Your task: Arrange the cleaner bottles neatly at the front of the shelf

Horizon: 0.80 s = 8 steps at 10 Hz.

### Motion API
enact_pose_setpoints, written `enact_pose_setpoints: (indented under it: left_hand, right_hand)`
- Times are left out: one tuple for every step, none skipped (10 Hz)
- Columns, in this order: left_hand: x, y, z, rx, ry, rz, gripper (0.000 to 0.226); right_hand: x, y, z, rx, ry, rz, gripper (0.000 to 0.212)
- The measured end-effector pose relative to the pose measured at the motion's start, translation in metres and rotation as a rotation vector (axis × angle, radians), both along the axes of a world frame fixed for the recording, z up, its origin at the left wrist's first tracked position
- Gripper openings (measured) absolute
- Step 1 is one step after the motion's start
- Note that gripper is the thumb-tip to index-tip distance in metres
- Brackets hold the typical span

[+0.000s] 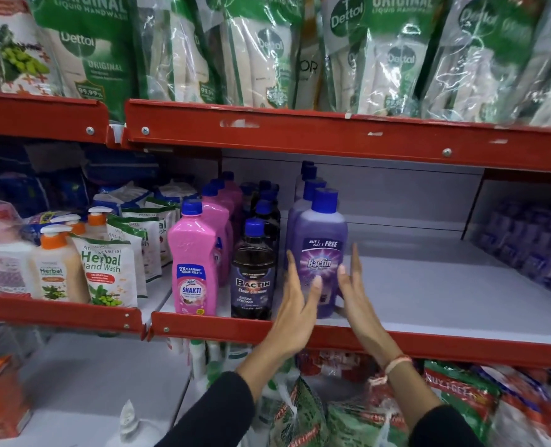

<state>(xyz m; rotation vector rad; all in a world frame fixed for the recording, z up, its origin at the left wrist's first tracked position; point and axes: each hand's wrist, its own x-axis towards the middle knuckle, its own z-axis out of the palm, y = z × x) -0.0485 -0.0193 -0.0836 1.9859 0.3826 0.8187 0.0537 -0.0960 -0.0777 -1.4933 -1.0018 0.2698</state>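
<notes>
A purple Bactin bottle (323,250) with a blue cap stands at the front of the white middle shelf (429,295), heading a row of purple bottles (306,188). My left hand (295,304) and my right hand (356,295) flank its lower half, fingers spread; the left thumb touches the label, and neither hand grips it. To its left stand a dark Bactin Floor Cleaner bottle (254,272) and a pink Shakti bottle (194,262), each fronting its own row.
The red shelf lip (222,329) runs under my wrists. Herbal hand wash pouches and pump bottles (74,266) fill the left bay. Green Dettol refill packs (267,50) hang above. Blurred purple packs (532,243) sit far right, bagged goods (338,421) below.
</notes>
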Motion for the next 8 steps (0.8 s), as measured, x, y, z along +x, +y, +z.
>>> enact_pose_setpoints:
  left_hand:
    - [0.007, 0.005, 0.004, -0.038, 0.02, 0.06, 0.068]
    - [0.001, 0.0, 0.002, -0.009, 0.085, 0.095, 0.068]
    - [-0.009, -0.004, 0.0, 0.035, 0.094, 0.095, 0.069]
    - [-0.02, -0.008, 0.003, 0.045, 0.138, 0.067, 0.071]
    - [-0.029, -0.008, 0.009, 0.059, 0.177, 0.042, 0.071]
    - [-0.046, -0.011, 0.016, 0.041, 0.245, -0.006, 0.07]
    - [-0.075, -0.016, 0.032, 0.192, 0.183, 0.027, 0.069]
    - [-0.109, -0.019, 0.067, 0.488, -0.104, 0.314, 0.061]
  right_hand:
    - [0.004, 0.0, -0.001, -0.046, -0.065, 0.04, 0.059]
    - [0.001, -0.004, -0.004, -0.091, -0.123, 0.014, 0.063]
    - [-0.006, -0.014, -0.004, -0.139, -0.206, -0.024, 0.068]
    - [-0.016, -0.026, -0.001, -0.208, -0.257, -0.015, 0.071]
    - [-0.021, -0.033, 0.002, -0.221, -0.305, -0.024, 0.073]
    - [-0.034, -0.041, 0.007, -0.271, -0.316, -0.06, 0.073]
    - [-0.055, -0.049, 0.027, -0.251, -0.477, -0.217, 0.072]
    - [-0.081, -0.057, 0.066, -0.009, -0.801, -0.499, 0.067]
